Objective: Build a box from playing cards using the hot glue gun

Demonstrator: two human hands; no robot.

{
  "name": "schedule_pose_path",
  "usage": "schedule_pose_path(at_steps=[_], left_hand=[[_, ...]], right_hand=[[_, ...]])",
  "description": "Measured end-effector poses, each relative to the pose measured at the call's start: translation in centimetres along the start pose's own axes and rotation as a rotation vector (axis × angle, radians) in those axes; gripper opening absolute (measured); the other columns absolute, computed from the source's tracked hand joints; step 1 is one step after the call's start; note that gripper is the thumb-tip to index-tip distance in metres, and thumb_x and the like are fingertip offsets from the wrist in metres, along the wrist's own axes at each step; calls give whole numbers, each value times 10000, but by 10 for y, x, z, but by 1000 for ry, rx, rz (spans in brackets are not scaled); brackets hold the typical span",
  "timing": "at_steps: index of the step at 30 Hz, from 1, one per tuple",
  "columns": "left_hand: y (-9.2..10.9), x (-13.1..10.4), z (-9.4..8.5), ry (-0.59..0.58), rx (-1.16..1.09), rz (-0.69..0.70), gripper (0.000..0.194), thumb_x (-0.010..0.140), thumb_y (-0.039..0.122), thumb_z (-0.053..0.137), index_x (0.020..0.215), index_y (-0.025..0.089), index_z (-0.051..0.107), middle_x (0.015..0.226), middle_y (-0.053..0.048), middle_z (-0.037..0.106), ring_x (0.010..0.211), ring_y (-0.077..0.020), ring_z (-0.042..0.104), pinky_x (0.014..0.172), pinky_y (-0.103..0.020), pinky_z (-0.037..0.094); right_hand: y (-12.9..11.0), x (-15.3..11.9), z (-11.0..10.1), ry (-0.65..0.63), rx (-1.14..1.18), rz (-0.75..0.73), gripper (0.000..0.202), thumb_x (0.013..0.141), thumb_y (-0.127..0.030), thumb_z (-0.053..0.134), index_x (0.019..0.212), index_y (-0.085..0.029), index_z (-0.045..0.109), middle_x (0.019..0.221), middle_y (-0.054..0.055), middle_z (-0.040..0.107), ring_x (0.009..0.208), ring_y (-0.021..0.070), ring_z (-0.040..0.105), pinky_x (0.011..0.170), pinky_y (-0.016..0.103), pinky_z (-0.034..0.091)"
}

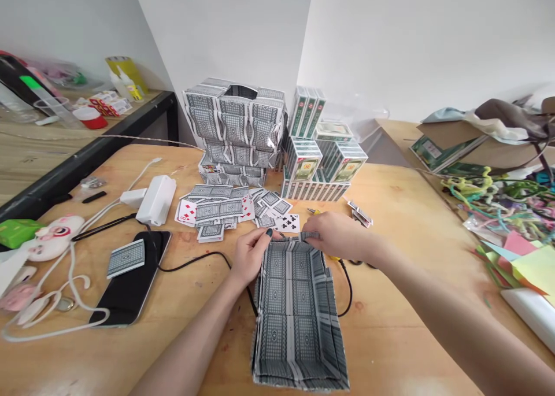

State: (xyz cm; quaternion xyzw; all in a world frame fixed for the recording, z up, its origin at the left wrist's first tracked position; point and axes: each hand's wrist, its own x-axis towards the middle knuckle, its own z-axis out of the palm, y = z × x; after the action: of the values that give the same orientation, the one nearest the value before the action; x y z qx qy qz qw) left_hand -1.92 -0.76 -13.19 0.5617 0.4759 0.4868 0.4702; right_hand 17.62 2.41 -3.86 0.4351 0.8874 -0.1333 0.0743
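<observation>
A long open tray made of grey-backed playing cards lies on the wooden table in front of me. My left hand pinches its far left corner, the thumb with a dark nail on the rim. At the far right corner, my right hand is closed around a small folded card piece on the rim; its fingertips are partly hidden. Loose playing cards lie spread beyond the tray. Behind them stands a larger stacked structure of cards.
Boxed card decks are stacked at the back. To the left lie a black phone with a card on it, a white charger and cables. Pipe cleaners and coloured paper lie right. A black cable passes beneath the tray.
</observation>
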Motion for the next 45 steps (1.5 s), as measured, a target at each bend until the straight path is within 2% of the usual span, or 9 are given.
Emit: schedule_pose_path(at_steps=[6,11,17,22,29,36,45], left_hand=[[-2,-2,1,6,-6,5,256,817,269,463,790,159,693,812,-32,679,753,-163,595,706,-243,444],[-2,-2,1,5,6,18,253,815,261,463,801,161,695,823,-34,682,768,-165,601,717,-248,445],[-2,-2,-1,-34,-24,28,209,795,255,502,809,177,695,844,-34,687,799,-171,606,739,-259,444],[-1,-4,1,-85,-104,37,170,747,208,547,846,172,681,901,-53,683,843,-188,606,773,-286,449],[-3,-3,4,-111,-128,-8,179,771,249,567,894,163,664,961,-74,676,893,-201,608,811,-305,450],[-2,-2,5,-87,-107,-32,174,756,269,594,867,162,675,923,-62,691,893,-201,620,801,-290,453],[0,-1,8,-68,-93,-35,161,751,265,596,845,159,672,913,-54,695,854,-184,624,754,-269,453]], right_hand=[[-10,4,7,32,-32,-38,118,824,-165,426,786,-172,538,861,64,604,773,179,569,589,254,338],[-12,-2,9,107,97,-49,108,804,-137,446,888,-163,510,924,68,568,789,160,542,639,251,376],[-1,-7,11,189,250,2,107,779,-99,473,765,-172,550,761,26,566,711,141,521,630,247,387],[-4,-11,26,337,333,37,142,766,-65,477,738,-170,567,744,30,584,715,143,535,631,244,404],[-11,-14,39,464,369,99,146,757,-68,481,709,-174,568,728,35,595,690,154,545,622,258,418],[-6,-11,41,491,446,62,167,732,-45,478,704,-178,576,722,29,605,695,150,556,623,249,435],[-11,-9,52,578,479,122,153,732,-61,487,674,-177,569,714,33,615,693,152,577,630,254,448]])
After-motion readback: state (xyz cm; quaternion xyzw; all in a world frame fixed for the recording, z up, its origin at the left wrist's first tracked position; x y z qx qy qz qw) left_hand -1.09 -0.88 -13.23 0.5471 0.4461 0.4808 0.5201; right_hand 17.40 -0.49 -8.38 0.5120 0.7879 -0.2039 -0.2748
